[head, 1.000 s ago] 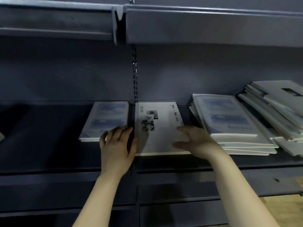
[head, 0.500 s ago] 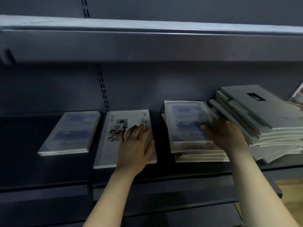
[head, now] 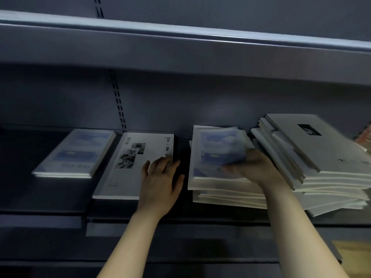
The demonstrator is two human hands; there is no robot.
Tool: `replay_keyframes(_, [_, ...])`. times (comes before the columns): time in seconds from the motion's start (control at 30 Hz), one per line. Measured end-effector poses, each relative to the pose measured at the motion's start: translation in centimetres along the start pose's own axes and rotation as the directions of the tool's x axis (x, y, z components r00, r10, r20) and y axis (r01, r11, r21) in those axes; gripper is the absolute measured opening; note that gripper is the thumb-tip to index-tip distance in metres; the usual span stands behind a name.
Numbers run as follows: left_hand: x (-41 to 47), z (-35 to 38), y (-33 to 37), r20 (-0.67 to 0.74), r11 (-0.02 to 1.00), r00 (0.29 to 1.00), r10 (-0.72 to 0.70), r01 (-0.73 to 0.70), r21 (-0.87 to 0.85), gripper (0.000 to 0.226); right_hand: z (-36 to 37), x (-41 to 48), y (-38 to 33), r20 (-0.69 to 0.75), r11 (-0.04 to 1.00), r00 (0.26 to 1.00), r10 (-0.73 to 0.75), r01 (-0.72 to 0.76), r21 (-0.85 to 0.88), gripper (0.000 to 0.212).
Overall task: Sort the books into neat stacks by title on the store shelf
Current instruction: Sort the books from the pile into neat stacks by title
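Shelf (head: 60, 199), mid-frame: our left hand (head: 160, 181) rests flat, unclenched, on the white book (head: 128, 167); our right hand (head: 257, 169) has moved right onto the blue-cover stack (head: 216, 145), grip too blurred to tell, so that title seems next for sorting

Two bare forearms (head: 128, 243), bare left hand (head: 160, 183), bare right hand (head: 257, 169)
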State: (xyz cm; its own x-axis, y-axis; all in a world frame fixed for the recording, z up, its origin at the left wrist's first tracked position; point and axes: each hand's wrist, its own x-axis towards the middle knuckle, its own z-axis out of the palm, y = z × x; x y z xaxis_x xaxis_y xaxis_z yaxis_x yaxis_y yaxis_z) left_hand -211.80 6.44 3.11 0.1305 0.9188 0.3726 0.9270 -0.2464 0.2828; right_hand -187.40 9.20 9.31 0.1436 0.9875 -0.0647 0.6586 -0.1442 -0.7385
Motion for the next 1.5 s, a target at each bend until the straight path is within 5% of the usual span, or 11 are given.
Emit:
replay_keyframes(0.17, [-0.5,-0.7,-0.7,-0.033,0.999,0.999,-0.033,0.033,0.012,0.052,-0.2,0.2,-0.3,-0.004,0.989,0.992,-0.129,0.129,0.077,0.005])
replay_keyframes(0.33, [-0.5,-1.7,-2.1,-0.022,0.998,0.999,-0.042,0.041,-0.038,0.058,0.8,0.2,-1.5,-0.089,0.909,0.989,-0.122,0.147,0.39,0.008])
replay_keyframes(0.47, [-0.1,-3.1,-3.7,0.008,0.961,0.997,-0.075,0.074,-0.267,0.066,3.0,-0.2,-3.3,-0.05,0.784,0.987,-0.154,0.153,0.602,0.027])
replay_keyframes(0.6, [-0.2,-6.2,-4.8,0.16,0.729,0.977,-0.141,0.212,-0.65,0.023,6.5,-1.3,-6.3,0.031,0.671,0.966,-0.257,0.155,0.725,0.037])
replay_keyframes(0.8, [-0.6,-9.1,-8.6,0.281,0.047,0.925,-0.256,0.302,-0.952,0.039,12.9,-2.8,-10.7,0.09,0.603,0.933,-0.348,0.149,0.784,0.025])
replay_keyframes(1.1, [-2.3,-10.9,-17.9,0.35,-0.027,0.867,-0.355,0.365,-0.931,0.079,19.5,-3.5,-14.7,0.188,0.833,0.947,-0.262,0.123,0.54,0.02])
replay_keyframes(1.2, [-2.8,-12.0,-20.4,0.326,0.011,0.887,-0.327,0.348,-0.937,0.066,21.5,-3.7,-15.7,0.251,0.848,0.944,-0.216,0.054,0.527,0.009])
replay_keyframes(1.27, [-3.4,-12.6,-21.5,0.275,0.124,0.904,-0.326,0.33,-0.936,0.027,22.7,-3.9,-16.2,0.259,0.813,0.943,-0.211,0.022,0.582,0.009])
replay_keyframes(1.37, [-4.4,-13.2,-23.7,0.117,0.471,0.937,-0.328,0.27,-0.84,0.022,24.4,-3.9,-17.0,0.239,0.765,0.945,-0.225,0.019,0.644,0.013])
replay_keyframes(1.43, [-5.0,-12.8,-25.7,-0.021,0.768,0.955,-0.294,0.223,-0.6,0.031,25.4,-3.8,-17.8,0.197,0.762,0.957,-0.213,0.037,0.646,0.014])
replay_keyframes(1.5, [-5.5,-12.1,-27.7,-0.119,0.923,0.96,-0.252,0.201,-0.329,0.04,26.3,-3.6,-18.7,0.152,0.762,0.975,-0.164,0.028,0.646,0.014])
